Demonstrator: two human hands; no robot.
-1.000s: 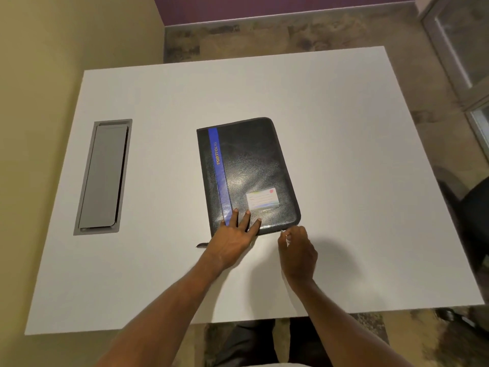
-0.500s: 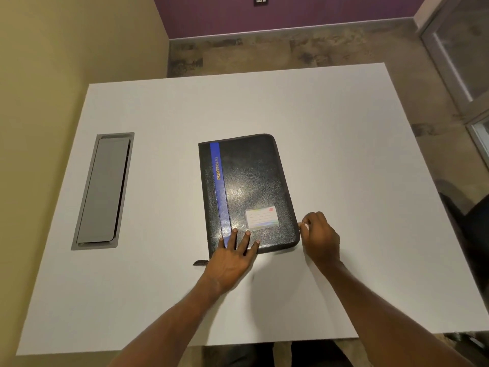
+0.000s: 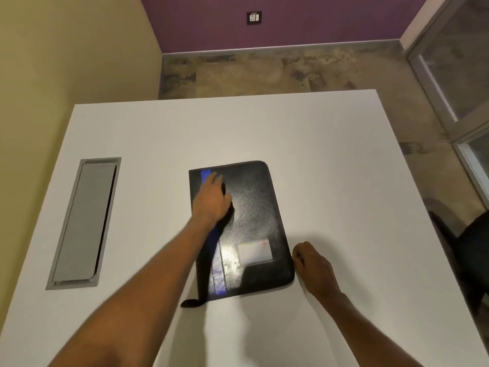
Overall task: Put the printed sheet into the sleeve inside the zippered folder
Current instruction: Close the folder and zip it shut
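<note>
Under the fingers [image 3: 215,179] of the left hand [image 3: 211,201] lay the zippered folder [image 3: 254,207], black, closed and flat on the white bench [image 3: 330,160]. Those fingers were stretched out and laid flat on the cover near its far left corner, across the upper end of a blue stripe [image 3: 218,274] that ran back along the cover toward the person. Motion blur smeared their tips.

At the folder's other long edge, close to its near corner, the fingers [image 3: 298,258] of the right hand [image 3: 315,264] were curled in tight and touched that edge. Whether they pinched a zip pull or anything else could not be told, since the knuckles hid the tips.

Just left of the right fingers, a pale card label [image 3: 255,251] sat on the cover, with a patch of glare beside it. Nearer the person than the left fingers, a short dark tab [image 3: 191,303] stuck out from the folder's near left corner onto the bench, beside the left forearm.

Well apart to the left of the left fingers, a long grey hatch [image 3: 84,223] was set into the bench top. Ahead of both hands, past the far edge of the bench, came a mottled floor [image 3: 264,72] and a purple wall bearing a socket plate [image 3: 254,17]. Off to the right of the right fingers, beyond the bench edge, stood a dark chair [image 3: 473,250] and a glass door [image 3: 455,62].
</note>
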